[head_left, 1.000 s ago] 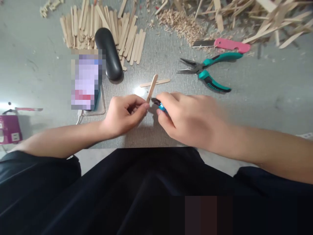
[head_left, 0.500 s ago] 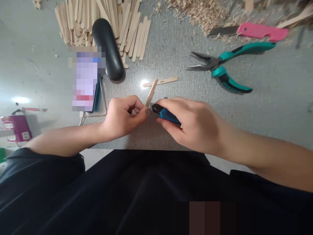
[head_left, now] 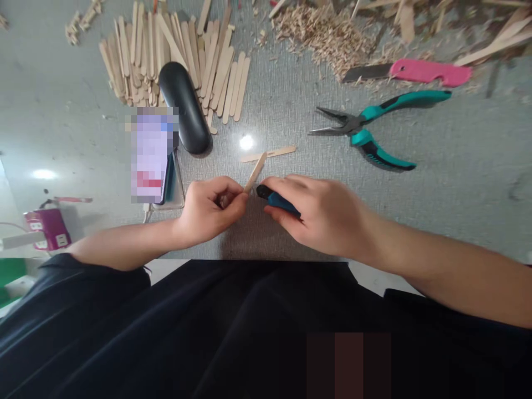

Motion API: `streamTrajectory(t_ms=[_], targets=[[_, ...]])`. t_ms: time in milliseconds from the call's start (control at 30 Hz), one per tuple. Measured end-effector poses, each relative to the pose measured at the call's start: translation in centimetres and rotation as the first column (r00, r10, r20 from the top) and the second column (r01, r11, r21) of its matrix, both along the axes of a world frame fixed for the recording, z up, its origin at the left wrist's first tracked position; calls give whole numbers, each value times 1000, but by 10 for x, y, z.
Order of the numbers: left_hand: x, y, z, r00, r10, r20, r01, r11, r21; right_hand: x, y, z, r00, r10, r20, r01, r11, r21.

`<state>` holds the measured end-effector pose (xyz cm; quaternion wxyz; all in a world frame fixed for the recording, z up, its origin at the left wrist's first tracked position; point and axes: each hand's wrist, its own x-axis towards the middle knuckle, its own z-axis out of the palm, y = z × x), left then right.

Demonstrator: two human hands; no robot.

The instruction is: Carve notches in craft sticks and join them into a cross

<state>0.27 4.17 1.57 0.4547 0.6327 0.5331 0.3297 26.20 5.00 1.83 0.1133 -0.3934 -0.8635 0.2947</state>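
Note:
Pinched between the thumb and fingers of my left hand (head_left: 214, 210) is a wooden craft stick (head_left: 256, 170), tilted up and to the right. My right hand (head_left: 320, 213) is wrapped around a blue utility knife (head_left: 279, 200) with a black front end, which points left at the stick. A small gap shows between the knife's black end and the stick; the blade is too small to make out. Just beyond the held stick, a second craft stick (head_left: 282, 152) lies on the table, partly covered by the held one.
Many loose craft sticks (head_left: 143, 50) lie at the back left, beside a black oblong case (head_left: 185, 108) and a phone (head_left: 152, 155). Teal-handled pliers (head_left: 355, 124) lie open at the right. Behind them are a pink-handled knife (head_left: 430, 72) and a heap of wood shavings (head_left: 324, 41).
The view has tilted, so the table things sit lower in the picture. The knife's front end has drawn slightly away from the held stick. Both hands keep their holds.

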Motion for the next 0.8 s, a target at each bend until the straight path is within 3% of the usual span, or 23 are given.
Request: streamTrajectory(t_ms=[133,333,467,533,600,667,733,800], targets=[[-2,2,1,1000,-8,-15,8,1000,5,-1,0,-1,1000,-12,-3,12,1000,10],[-2,2,0,1000,8,-24,-8,1000,-21,-2,2,-3,990,15,140,-28,996,87],[0,2,-2,998,28,54,-25,998,-56,-2,5,-1,996,-25,82,27,999,-18],[1,2,-4,996,35,83,-30,998,-57,-3,6,3,995,-75,-69,60,979,-196],[2,1,-8,993,36,114,-31,998,-51,-7,6,7,961,-165,-224,39,878,-478],[2,0,-11,990,26,139,-22,999,-34,-14,5,8,914,-283,-292,-9,703,-711],[2,-1,-14,988,6,155,-4,1000,-19,-23,5,5,875,-381,-299,-18,592,-806],[2,-2,-16,986,-6,166,9,1000,-16,-29,6,1,843,-438,-311,-27,544,-839]])
